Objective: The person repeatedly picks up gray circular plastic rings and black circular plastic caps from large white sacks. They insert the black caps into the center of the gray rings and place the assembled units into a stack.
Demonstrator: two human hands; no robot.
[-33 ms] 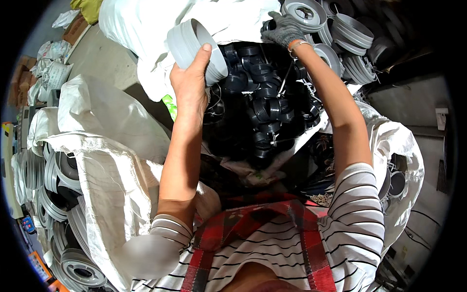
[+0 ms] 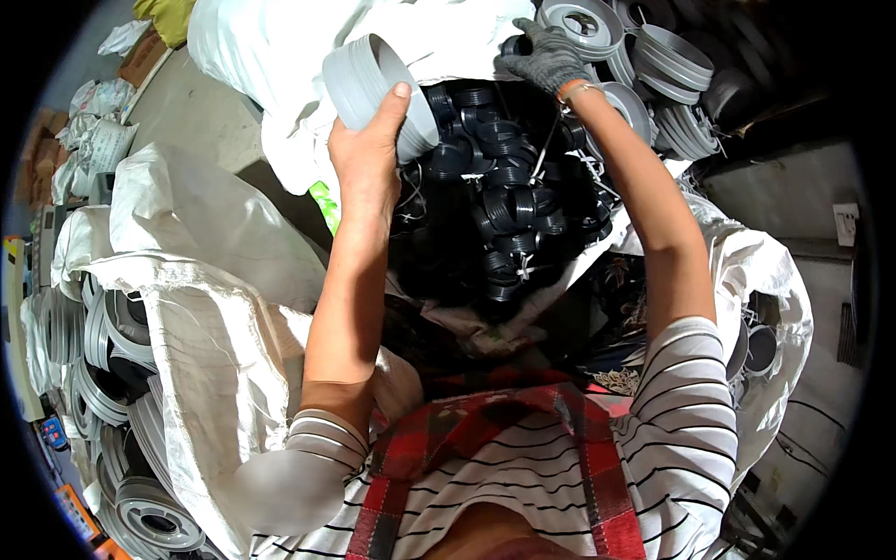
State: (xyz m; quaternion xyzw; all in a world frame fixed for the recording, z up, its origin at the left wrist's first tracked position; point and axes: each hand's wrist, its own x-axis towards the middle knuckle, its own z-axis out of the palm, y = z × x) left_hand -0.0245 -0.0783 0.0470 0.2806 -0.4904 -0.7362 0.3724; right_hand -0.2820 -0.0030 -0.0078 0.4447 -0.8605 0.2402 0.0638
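Observation:
My bare left hand grips a stack of pale grey plastic rings, tilted over the upper left part of an open white sack. In that sack lie many bundles of black ribbed plastic rings, some bound with white ties. My right hand, in a dark grey knitted glove, is at the sack's far edge. Its fingers close around a small black ring, partly hidden by the glove. Just right of the glove is a flanged grey plastic ring.
More grey rings are piled at the upper right. A white woven sack on the left stands beside stacked grey rings. Another white sack with round parts is at my right. White sheeting lies beyond the black rings.

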